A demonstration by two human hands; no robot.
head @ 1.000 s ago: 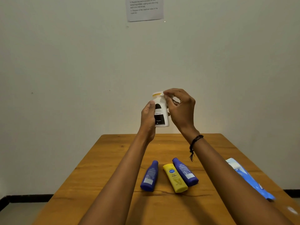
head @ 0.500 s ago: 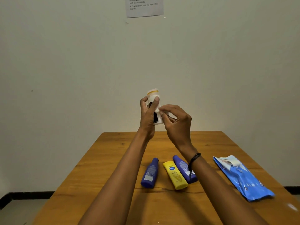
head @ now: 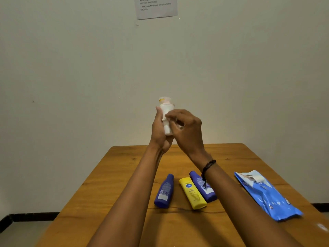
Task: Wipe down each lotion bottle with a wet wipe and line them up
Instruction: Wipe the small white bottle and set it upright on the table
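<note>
Above bench (head: 122,175): white bottle (head: 167,125) upright in air. Left hand (head: 157,134) wraps lower body. Right hand (head: 187,130) pinches wipe (head: 179,126), blurred, against side. Likely light, stiff plastic, slick when wet. Grip body low, not cap.

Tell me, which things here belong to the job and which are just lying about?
Job: white bottle in left hand; wipe in right hand; left blue bottle; yellow bottle; right blue bottle; wipes pack.
Lying about: sheet on wall; bracelet.
</note>
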